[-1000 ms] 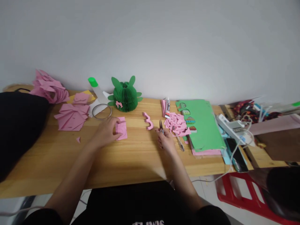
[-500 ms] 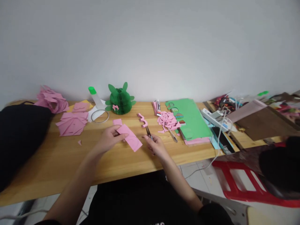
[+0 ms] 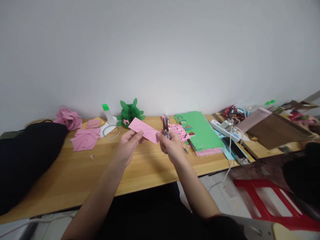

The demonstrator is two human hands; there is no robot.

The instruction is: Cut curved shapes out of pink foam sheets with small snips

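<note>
My left hand [image 3: 128, 145] pinches the lower left edge of a pink paper strip [image 3: 145, 130] with curved lines on it, lifted above the wooden table. My right hand [image 3: 172, 145] is closed around a pair of scissors [image 3: 166, 127], blades pointing up and away. Its thumb and finger also touch the strip's right end. Behind the strip stands a green honeycomb-paper figure [image 3: 129, 111] with leaf-like pieces and a small pink piece on it. Pink paper scraps [image 3: 182, 132] lie just beyond my right hand.
Left of the figure are a metal ring [image 3: 111, 136], a green-capped bottle [image 3: 108, 115] and pink paper pieces [image 3: 85, 139]. A green sheet stack [image 3: 203, 131], a power strip [image 3: 226, 130] and a phone [image 3: 235, 149] lie right. A dark bag-like item [image 3: 32, 156] covers the left side.
Both hands have risen with the pink strip and the scissors. My right hand has come to the strip's right end. The camera view has shifted, moving the table items in the picture.
</note>
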